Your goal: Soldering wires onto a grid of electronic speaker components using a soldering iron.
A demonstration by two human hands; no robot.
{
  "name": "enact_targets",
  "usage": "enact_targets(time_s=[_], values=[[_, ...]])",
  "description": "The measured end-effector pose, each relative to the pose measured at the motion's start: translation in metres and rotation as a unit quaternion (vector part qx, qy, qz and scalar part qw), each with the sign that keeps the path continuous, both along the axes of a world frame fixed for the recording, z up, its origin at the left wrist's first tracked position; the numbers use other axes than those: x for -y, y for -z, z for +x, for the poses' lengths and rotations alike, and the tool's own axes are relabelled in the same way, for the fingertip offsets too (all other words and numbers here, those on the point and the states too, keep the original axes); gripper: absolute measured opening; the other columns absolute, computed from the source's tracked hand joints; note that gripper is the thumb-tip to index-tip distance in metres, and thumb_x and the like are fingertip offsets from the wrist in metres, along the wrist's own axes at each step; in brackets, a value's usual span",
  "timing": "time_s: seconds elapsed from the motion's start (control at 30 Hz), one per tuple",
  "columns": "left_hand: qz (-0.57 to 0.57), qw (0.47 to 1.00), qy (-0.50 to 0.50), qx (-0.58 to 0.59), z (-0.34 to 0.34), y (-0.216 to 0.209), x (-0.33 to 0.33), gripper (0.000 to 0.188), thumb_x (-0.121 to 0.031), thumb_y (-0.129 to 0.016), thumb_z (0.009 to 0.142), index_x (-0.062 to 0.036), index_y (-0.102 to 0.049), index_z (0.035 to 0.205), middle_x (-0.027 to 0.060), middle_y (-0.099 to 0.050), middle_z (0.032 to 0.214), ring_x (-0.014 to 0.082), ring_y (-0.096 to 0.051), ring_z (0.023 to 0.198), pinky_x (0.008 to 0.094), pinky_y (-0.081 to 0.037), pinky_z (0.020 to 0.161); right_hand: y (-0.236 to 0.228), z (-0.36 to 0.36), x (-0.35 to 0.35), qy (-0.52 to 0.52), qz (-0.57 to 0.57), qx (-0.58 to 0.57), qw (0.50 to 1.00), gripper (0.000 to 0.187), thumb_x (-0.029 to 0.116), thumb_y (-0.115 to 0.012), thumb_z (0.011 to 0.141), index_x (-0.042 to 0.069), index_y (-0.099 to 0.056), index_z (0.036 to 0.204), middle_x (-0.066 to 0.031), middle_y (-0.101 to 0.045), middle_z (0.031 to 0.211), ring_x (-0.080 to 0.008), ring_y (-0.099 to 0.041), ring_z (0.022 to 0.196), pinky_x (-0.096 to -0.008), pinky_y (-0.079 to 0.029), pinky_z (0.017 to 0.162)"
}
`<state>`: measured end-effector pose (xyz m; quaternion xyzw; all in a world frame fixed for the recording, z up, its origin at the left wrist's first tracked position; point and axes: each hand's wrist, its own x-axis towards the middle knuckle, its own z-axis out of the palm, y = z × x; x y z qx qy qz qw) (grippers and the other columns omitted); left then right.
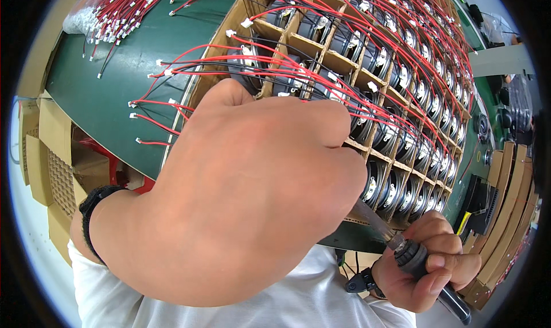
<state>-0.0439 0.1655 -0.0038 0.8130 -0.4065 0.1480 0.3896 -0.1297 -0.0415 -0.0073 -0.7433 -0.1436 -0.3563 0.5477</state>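
Observation:
My left hand (258, 184) spreads across the middle of the view, its back toward me and its fingers curled under. What it pinches, if anything, is hidden behind it. In my right hand (425, 270), at the lower right, is a soldering iron (411, 256), held by its black handle. Its metal barrel points up and left, and the tip disappears behind my left hand. Beyond both hands stands a cardboard divider box (213, 87), its cells filled with round black speakers (383, 59). Red and black wires (212, 72) with white plugs trail over the cells and the box's left edge.
A bundle of loose red and black wires (123, 12) lies on the green table (135, 49) at the back left. Cardboard boxes (51, 179) stand below the left edge. Folded cardboard strips (505, 207) and a black case (479, 199) are at the right.

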Motion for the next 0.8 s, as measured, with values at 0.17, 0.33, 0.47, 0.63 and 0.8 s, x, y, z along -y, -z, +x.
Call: enact_targets(time_s=[0.17, 0.33, 0.47, 0.63, 0.8], values=[[0.006, 1.000, -0.005, -0.015, -0.001, -0.002, 0.000, 0.023, 0.001, -0.073, 0.055, -0.0122, -0.057, 0.064, -0.0022, -0.049, 0.067, 0.0162, -0.049, 0.058, 0.0348, -0.024, 0.053, 0.001, -0.001, -0.001, 0.012, 0.006, 0.003, 1.000, 0.023, 0.025, -0.056, 0.096, 0.010, -0.040, 0.087, -0.0059, -0.042, 0.062, -0.0153, -0.033, 0.045, -0.0320, -0.033, 0.048], [-0.004, 0.994, -0.024, -0.104, -0.007, -0.007, 0.000, 0.023, 0.001, -0.074, 0.054, -0.0121, -0.058, 0.065, -0.0021, -0.049, 0.067, 0.0159, -0.049, 0.057, 0.0348, -0.023, 0.053, 0.000, 0.000, -0.003, 0.015, 0.015, -0.009, 1.000, 0.025, 0.025, -0.057, 0.096, 0.010, -0.039, 0.085, -0.0051, -0.040, 0.061, -0.0145, -0.031, 0.045, -0.0320, -0.031, 0.047], [0.010, 0.999, -0.011, -0.039, -0.001, -0.008, 0.002, 0.023, 0.001, -0.074, 0.055, -0.0120, -0.058, 0.065, -0.0020, -0.049, 0.068, 0.0160, -0.049, 0.058, 0.0347, -0.024, 0.053, -0.002, 0.004, -0.003, 0.011, 0.076, 0.006, 0.997, 0.025, 0.024, -0.058, 0.095, 0.012, -0.039, 0.083, -0.0015, -0.037, 0.060, -0.0119, -0.029, 0.046, -0.0293, -0.028, 0.051], [0.099, 0.990, -0.016, -0.102, -0.002, -0.023, 0.002, 0.023, 0.001, -0.074, 0.055, -0.0123, -0.059, 0.066, -0.0020, -0.050, 0.069, 0.0160, -0.051, 0.058, 0.0343, -0.024, 0.054, -0.008, 0.005, -0.005, 0.033, 0.143, -0.018, 0.989, 0.027, 0.023, -0.060, 0.095, 0.015, -0.038, 0.081, 0.0019, -0.034, 0.061, -0.0080, -0.026, 0.048, -0.0283, -0.024, 0.055], [0.070, 0.998, -0.004, -0.007, 0.005, -0.025, 0.005, 0.023, 0.000, -0.076, 0.055, -0.0133, -0.060, 0.066, -0.0027, -0.051, 0.070, 0.0157, -0.052, 0.060, 0.0345, -0.026, 0.055, -0.008, 0.006, -0.006, 0.050, 0.134, -0.021, 0.990, 0.031, 0.023, -0.057, 0.097, 0.016, -0.033, 0.079, 0.0021, -0.033, 0.061, -0.0077, -0.026, 0.047, -0.0283, -0.025, 0.055]])
